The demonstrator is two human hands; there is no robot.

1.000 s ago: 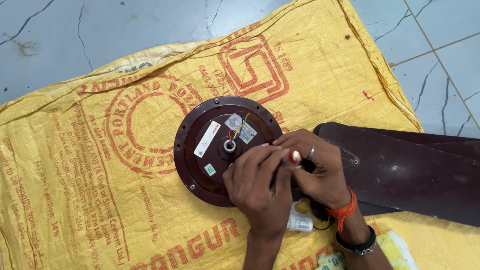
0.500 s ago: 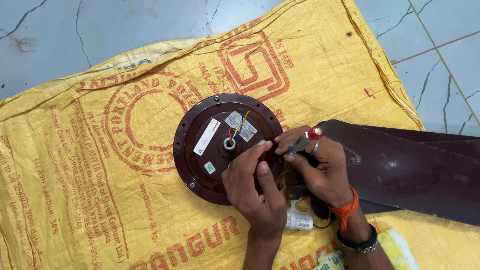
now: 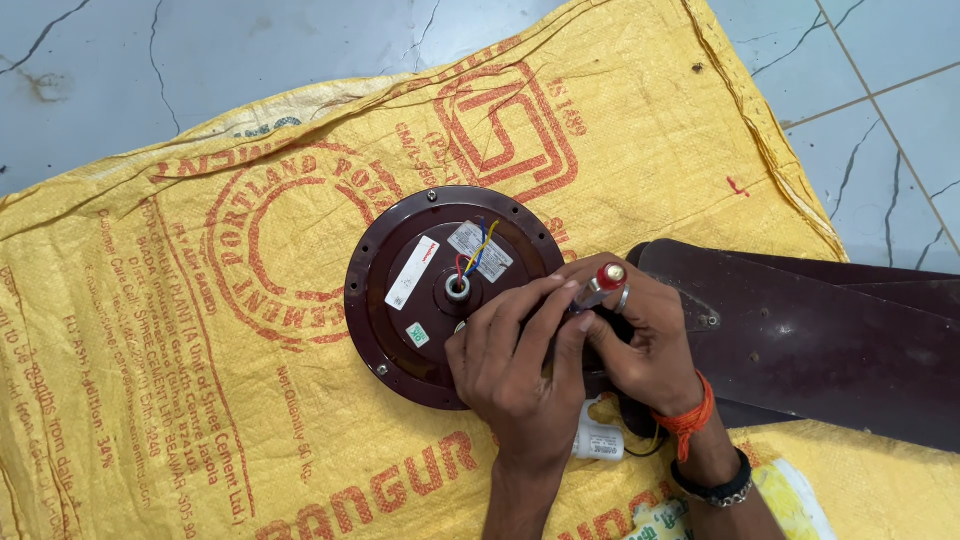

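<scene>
A dark brown fan motor (image 3: pixel 440 290) is laid mid-sack on a yellow sack (image 3: pixel 200 330). Left hand (image 3: pixel 515 365) is rested on its right rim, fingers pressed together. A red-handled screwdriver (image 3: pixel 603 283) is pinched by the right hand (image 3: pixel 640 340). Fan blades (image 3: pixel 830 335) are stacked at the sack's right edge.

grey tile floor (image 3: pixel 200 60), yellow sack (image 3: pixel 150 380) on it, fan motor (image 3: pixel 400 300) & blades (image 3: pixel 830 340) atop
</scene>
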